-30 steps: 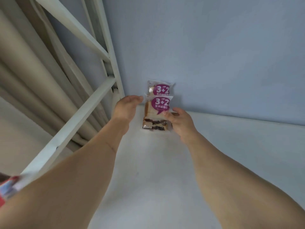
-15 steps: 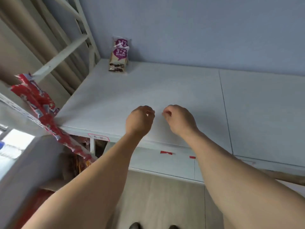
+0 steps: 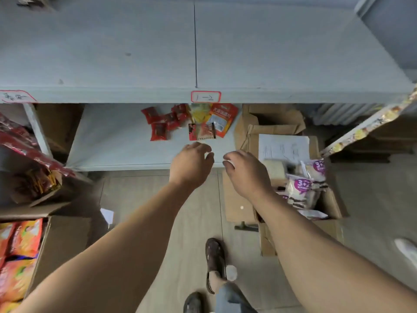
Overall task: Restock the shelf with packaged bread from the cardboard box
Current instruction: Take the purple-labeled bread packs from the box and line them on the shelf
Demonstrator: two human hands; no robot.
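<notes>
Both hands hang empty in front of the lower shelf [image 3: 112,141], the left hand [image 3: 191,164] and right hand [image 3: 246,172] with fingers loosely curled, pinching nothing. The bread [image 3: 303,188] sits in the open box [image 3: 331,206] on the floor, low to the person's right. To my eye, the right hand should drop straight into the box and take a packet by its edges, not squeeze the soft middle.
</notes>
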